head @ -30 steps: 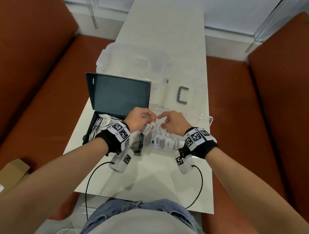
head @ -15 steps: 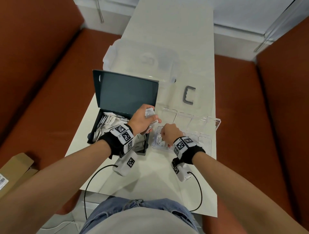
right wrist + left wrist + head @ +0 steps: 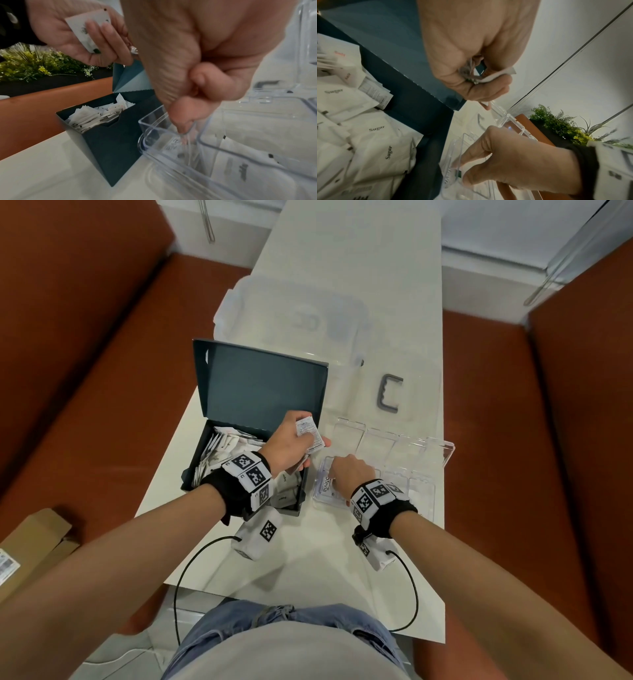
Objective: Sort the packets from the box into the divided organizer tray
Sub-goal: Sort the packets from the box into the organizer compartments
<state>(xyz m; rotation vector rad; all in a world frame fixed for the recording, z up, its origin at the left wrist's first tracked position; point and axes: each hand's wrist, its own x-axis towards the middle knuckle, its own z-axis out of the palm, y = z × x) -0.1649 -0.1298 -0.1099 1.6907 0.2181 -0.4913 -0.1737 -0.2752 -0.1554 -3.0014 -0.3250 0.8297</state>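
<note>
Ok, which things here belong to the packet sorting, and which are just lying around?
Job: box, its packets, packets in left hand, tray, right hand.
Lying about: clear tub, grey handle, cardboard box.

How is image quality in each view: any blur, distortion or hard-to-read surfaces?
Head: sharp, wide-angle bending at the edges; clear organizer tray faint against the white table. Left wrist: right hand motion-blurred. Right wrist: right hand's palm soft, tray walls reflective.
</note>
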